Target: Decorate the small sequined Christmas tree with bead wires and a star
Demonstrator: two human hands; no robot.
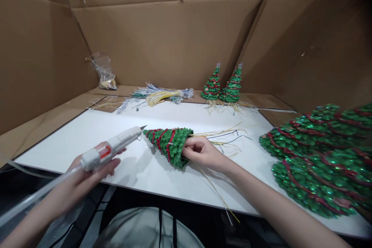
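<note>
My left hand (90, 174) is closed round a white pen-style glue gun (116, 143) with an orange-red switch and a thin metal tip. A long clear rod runs from its back end along my forearm. The tip is beside the point of a green Christmas tree cone (165, 143) with red garland, which lies on its side; I cannot tell whether they touch. My right hand (203, 153) grips the cone at its open base, with some fingertips hidden inside. Yellow, white and blue wires (229, 135) stick out of the base past my right hand.
Two small finished-looking trees (211, 85) stand at the back. Bundles of coloured wires (162, 95) lie left of them. A clear plastic bag (106, 73) stands in the back left corner. Larger green trees (316, 178) lie at the right. Cardboard walls (145, 38) enclose the white board (122, 186).
</note>
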